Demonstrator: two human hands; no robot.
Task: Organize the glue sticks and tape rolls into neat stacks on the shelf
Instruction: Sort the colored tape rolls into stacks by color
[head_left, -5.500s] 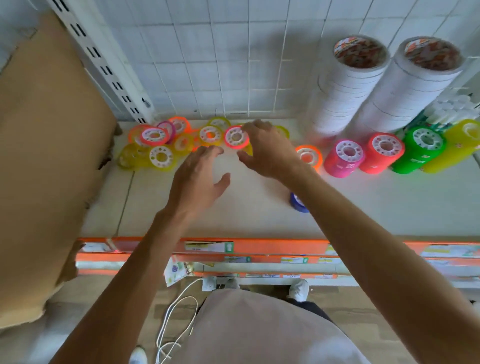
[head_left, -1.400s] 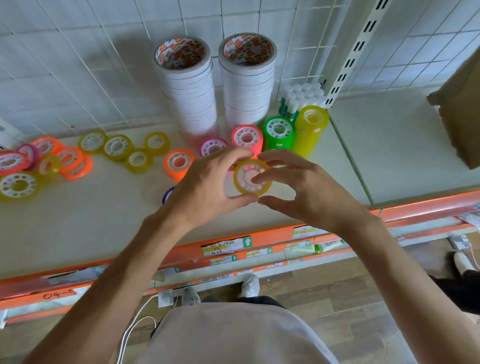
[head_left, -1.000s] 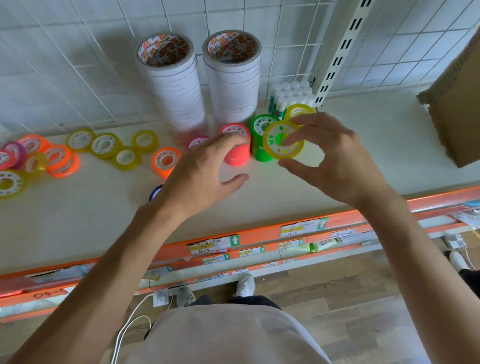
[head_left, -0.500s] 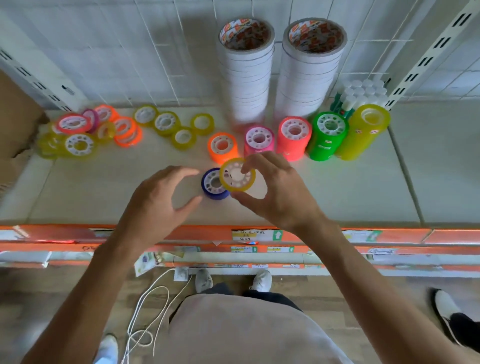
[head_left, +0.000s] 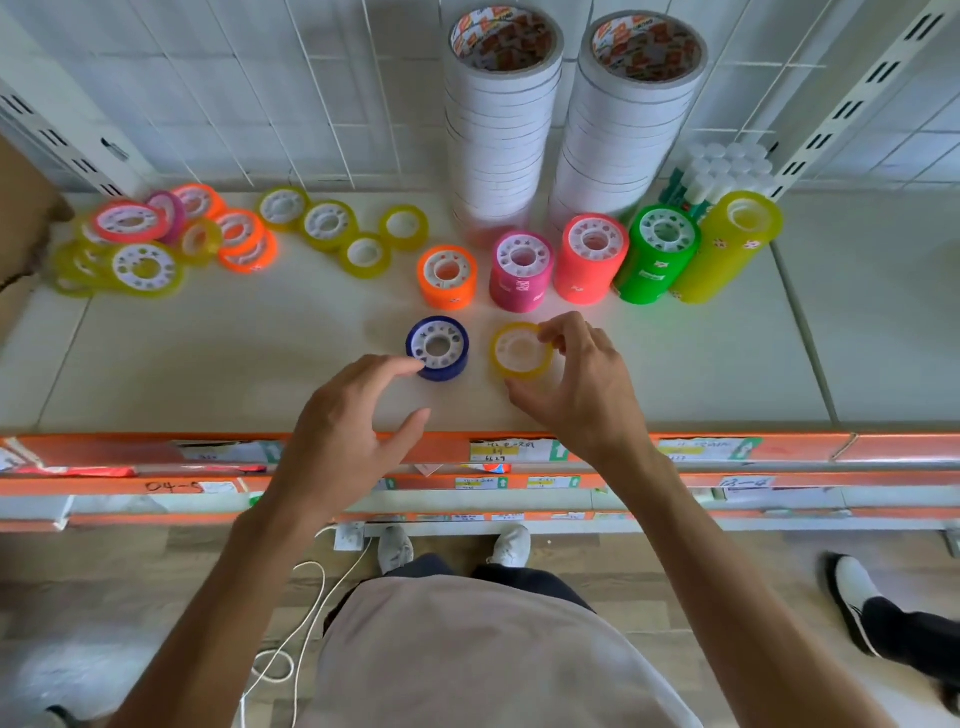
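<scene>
Right hand (head_left: 576, 384) pinches a yellow tape roll (head_left: 521, 349) flat on the shelf (head_left: 208, 364), left hand (head_left: 353, 421) spread open beside a blue roll (head_left: 438, 348)

The shelf's pale, smooth surface lies bare along its front, ending at an orange lip (head_left: 779, 447) with paper labels; a wire grid (head_left: 260, 93) closes the back. The yellow roll, a translucent ring, sits between thumb and curled forefinger, just right of the glossy blue roll, whose rim the left forefinger touches or nearly touches; that hand holds nothing. Behind stand short columns: orange stack (head_left: 447, 275), pink stack (head_left: 521, 270), coral stack (head_left: 592, 257), green stack (head_left: 658, 252), tall yellow stack (head_left: 727, 247). Two towers of white tape (head_left: 561, 140) rise at the grid, white-capped glue sticks (head_left: 722, 171) beside them. Loose rolls (head_left: 171, 239) lie jumbled at the far left, near cardboard (head_left: 21, 218)
</scene>
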